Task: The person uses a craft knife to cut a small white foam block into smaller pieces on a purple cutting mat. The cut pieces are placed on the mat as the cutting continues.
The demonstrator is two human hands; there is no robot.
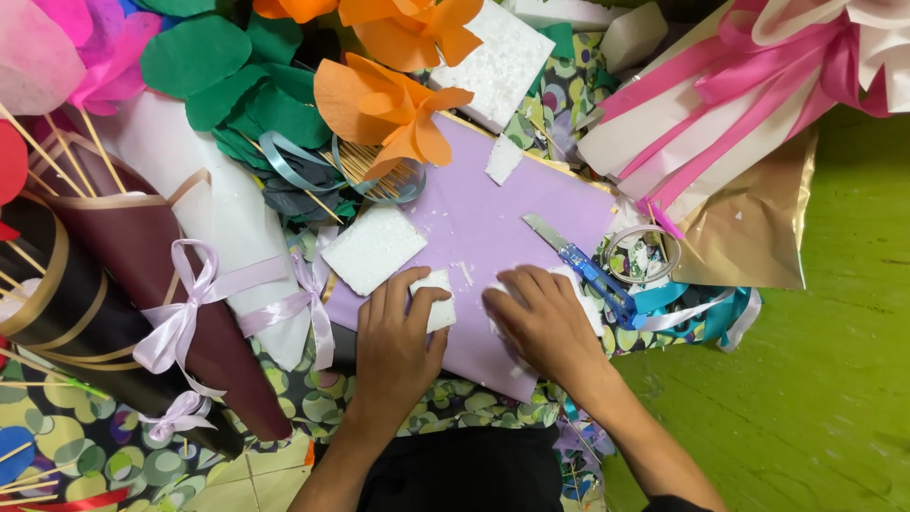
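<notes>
My left hand (396, 338) grips a small white foam block (440, 301) at the near edge of a lilac paper sheet (483, 213). My right hand (545, 322) lies flat, fingers spread, on another white foam piece (580, 296) mostly hidden under it, on the same sheet. A larger square foam slab (372, 248) lies just left of my left hand. A blue-handled box cutter (580, 265) with its blade out rests right beside my right hand's fingers.
Orange paper flowers (389, 104) and green paper leaves (237, 81) lie at the back. Wrapped cones with lilac ribbons (180, 313) are on the left. A tape roll (637, 254), gold paper (754, 228) and pink-ribboned wrapping (730, 104) are on the right, with green floor (815, 379) beyond.
</notes>
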